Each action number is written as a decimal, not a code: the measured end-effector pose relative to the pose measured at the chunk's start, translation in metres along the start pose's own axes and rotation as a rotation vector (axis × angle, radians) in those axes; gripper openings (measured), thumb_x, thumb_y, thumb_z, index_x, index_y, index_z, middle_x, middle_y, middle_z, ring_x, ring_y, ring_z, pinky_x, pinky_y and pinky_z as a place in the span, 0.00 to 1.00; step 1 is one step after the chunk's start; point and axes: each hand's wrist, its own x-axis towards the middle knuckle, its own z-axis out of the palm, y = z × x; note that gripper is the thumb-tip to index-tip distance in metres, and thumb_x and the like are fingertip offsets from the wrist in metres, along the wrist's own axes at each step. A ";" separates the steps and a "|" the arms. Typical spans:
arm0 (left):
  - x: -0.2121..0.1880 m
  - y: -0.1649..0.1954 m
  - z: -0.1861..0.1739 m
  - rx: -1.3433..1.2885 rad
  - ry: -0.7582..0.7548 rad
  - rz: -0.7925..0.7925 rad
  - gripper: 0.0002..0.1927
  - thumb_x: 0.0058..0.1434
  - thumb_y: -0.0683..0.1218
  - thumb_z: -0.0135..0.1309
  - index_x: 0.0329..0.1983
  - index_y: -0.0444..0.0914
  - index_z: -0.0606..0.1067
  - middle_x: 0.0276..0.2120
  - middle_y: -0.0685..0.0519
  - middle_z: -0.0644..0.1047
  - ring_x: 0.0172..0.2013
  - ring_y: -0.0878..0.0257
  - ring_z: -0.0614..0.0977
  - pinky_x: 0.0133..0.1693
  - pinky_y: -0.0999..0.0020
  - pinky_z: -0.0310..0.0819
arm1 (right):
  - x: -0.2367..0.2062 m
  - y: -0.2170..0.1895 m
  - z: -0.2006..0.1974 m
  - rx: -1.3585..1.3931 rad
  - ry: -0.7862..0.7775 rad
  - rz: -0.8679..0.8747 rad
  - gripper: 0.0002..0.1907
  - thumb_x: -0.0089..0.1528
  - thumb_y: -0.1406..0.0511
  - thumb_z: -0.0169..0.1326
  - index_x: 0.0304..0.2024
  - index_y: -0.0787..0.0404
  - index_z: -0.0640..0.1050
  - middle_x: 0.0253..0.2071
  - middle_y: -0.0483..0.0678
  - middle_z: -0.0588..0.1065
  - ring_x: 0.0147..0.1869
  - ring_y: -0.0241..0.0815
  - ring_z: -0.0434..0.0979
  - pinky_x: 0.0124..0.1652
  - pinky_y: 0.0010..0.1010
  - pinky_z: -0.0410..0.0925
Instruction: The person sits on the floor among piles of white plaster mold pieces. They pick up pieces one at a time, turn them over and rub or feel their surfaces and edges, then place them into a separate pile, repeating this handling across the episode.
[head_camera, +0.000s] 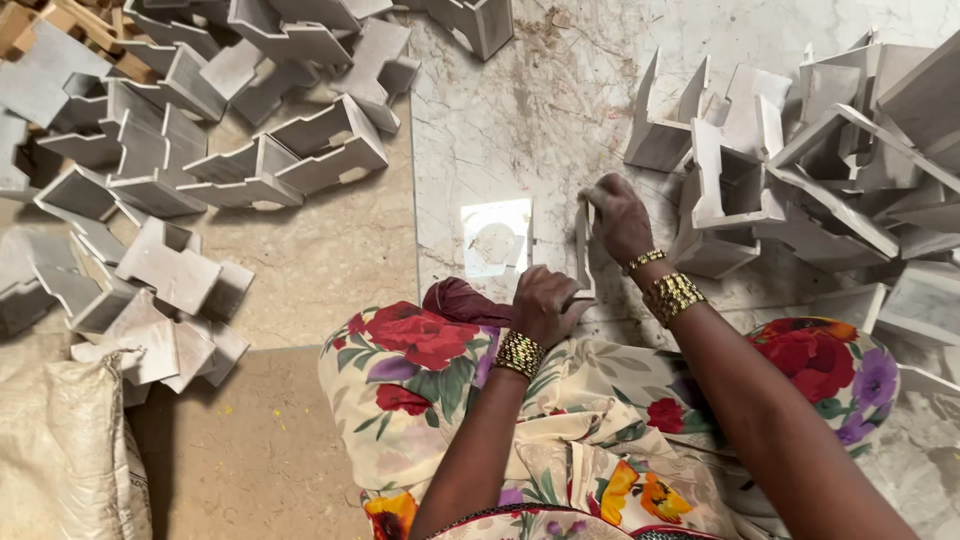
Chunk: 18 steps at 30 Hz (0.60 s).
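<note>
From the head view, my left hand (541, 303) and right hand (618, 215) are both clamped on a thin grey panel (584, 250) standing on edge on the marble floor (500, 120). Its long axis runs near to far, the left hand at the near end, the right at the far end. Just left of it lies a flat white square piece (495, 237). Open floor stretches beyond; a heap of grey parts (820, 160) crowds the right, another heap (200, 150) the far left.
</note>
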 end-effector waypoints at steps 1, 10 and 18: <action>0.000 -0.001 0.000 0.005 0.003 0.010 0.14 0.52 0.50 0.69 0.36 0.40 0.79 0.33 0.52 0.80 0.39 0.54 0.79 0.55 0.55 0.71 | -0.003 0.002 0.000 -0.048 0.000 -0.044 0.11 0.60 0.75 0.54 0.43 0.60 0.82 0.42 0.51 0.73 0.48 0.50 0.75 0.46 0.40 0.71; -0.004 0.003 0.001 0.032 -0.019 0.065 0.13 0.51 0.51 0.68 0.35 0.41 0.79 0.32 0.52 0.79 0.40 0.53 0.78 0.55 0.55 0.71 | -0.037 0.000 -0.008 -0.247 -0.034 -0.087 0.16 0.60 0.75 0.55 0.50 0.61 0.81 0.41 0.50 0.69 0.49 0.50 0.73 0.42 0.39 0.72; -0.007 0.001 0.000 0.010 0.008 0.040 0.15 0.50 0.51 0.69 0.35 0.40 0.79 0.34 0.52 0.80 0.40 0.53 0.79 0.55 0.56 0.71 | -0.048 -0.010 -0.013 -0.157 -0.085 -0.081 0.14 0.58 0.76 0.54 0.45 0.60 0.81 0.41 0.50 0.71 0.48 0.50 0.74 0.45 0.40 0.72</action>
